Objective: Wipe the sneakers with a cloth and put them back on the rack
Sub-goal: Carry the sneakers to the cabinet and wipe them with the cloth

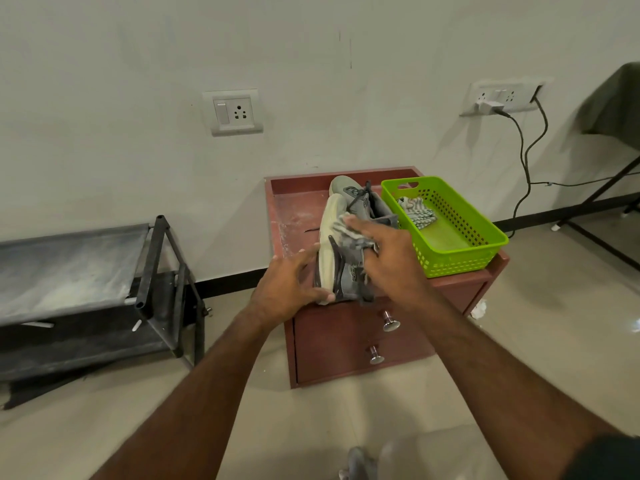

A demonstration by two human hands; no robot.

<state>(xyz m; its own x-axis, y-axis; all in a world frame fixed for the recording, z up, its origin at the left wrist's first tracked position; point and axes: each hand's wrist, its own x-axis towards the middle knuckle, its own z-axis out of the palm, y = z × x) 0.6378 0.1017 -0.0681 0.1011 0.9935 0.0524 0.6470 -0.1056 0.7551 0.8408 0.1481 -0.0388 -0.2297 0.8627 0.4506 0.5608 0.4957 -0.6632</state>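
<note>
Two grey sneakers lie on the red-brown cabinet top (294, 209). The near sneaker (330, 244) is tipped on its side with its pale sole facing left. My left hand (287, 289) grips its heel end, fingers curled round the sole. My right hand (384, 258) presses a grey striped cloth (341, 228) against the sneaker's sole and upper, fingers fairly straight over the cloth. The second sneaker (346, 188) lies behind it, toe toward the wall. The black shoe rack (149, 271) stands to the left on the floor, its dusty shelves bare.
A green plastic basket (460, 251) holding another striped cloth (417, 211) sits on the cabinet's right side. The cabinet has two metal drawer knobs (390, 322). Black cables hang from a wall socket at the right, beside a table leg.
</note>
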